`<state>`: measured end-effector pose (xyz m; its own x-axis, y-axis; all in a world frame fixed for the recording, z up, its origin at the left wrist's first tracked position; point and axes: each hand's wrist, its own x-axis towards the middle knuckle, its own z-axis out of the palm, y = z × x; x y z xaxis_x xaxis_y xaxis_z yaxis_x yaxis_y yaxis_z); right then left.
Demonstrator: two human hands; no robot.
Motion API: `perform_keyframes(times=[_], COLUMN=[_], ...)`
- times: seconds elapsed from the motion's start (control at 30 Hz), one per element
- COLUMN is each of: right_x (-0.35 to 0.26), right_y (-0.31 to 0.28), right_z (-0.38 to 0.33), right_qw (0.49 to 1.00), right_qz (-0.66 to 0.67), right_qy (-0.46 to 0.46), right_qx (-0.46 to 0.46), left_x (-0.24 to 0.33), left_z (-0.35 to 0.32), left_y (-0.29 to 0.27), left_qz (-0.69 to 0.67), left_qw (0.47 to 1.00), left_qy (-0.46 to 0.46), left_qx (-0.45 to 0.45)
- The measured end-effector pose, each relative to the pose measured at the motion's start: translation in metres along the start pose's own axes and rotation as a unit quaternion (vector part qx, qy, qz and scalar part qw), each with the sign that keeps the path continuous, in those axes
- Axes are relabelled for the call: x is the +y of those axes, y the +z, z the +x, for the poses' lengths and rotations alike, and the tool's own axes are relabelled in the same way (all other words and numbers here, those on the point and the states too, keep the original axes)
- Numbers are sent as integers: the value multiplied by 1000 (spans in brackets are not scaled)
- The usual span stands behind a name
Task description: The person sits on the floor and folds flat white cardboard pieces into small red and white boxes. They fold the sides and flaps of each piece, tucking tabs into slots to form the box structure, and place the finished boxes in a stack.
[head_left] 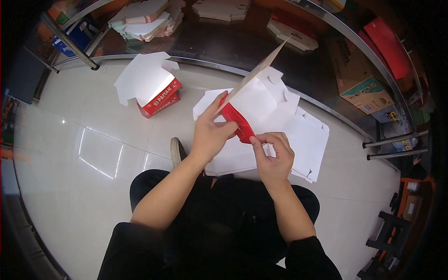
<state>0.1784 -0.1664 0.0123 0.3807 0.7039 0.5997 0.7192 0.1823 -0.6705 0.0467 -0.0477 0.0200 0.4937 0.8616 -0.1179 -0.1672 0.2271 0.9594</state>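
A partly folded cardboard food box [261, 100], white inside and red outside, is held up over my lap between both hands. My left hand [212, 128] grips its red side wall, fingers behind and thumb on the front. At the wall's lower right corner, my right hand [275, 154] pinches the edge between thumb and curled fingers. The box's lid panel stands up and tilts to the right. Beneath it, flat white box blanks [305, 147] lie on the floor, partly hidden by the box and my hands.
Folded red and white boxes [161, 98] stand stacked on the tiled floor to the left, the top one with its lid raised. Ahead, a metal shelf [196, 42] carries piles of flat blanks [144, 21]. A brown carton [357, 74] sits at the right beside metal legs.
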Motion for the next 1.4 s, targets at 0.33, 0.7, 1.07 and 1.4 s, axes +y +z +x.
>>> perform_keyframes(times=[0.33, 0.7, 1.07, 1.4], right_x=[7, 8, 14, 10], right_y=[4, -4, -33, -28], right_z=[4, 10, 28, 20], right_qw=[999, 953, 907, 770], right_qz=[-8, 192, 320, 525], right_qy=[49, 233, 170, 355], right_qx=[12, 4, -213, -78], left_x=[-6, 2, 0, -4], left_z=[2, -6, 9, -1], left_y=[-5, 3, -18, -14], left_qz=[26, 44, 147, 142], left_qw=[999, 996, 981, 961], left_qy=[28, 7, 119, 108], left_qx=[-21, -73, -40, -213])
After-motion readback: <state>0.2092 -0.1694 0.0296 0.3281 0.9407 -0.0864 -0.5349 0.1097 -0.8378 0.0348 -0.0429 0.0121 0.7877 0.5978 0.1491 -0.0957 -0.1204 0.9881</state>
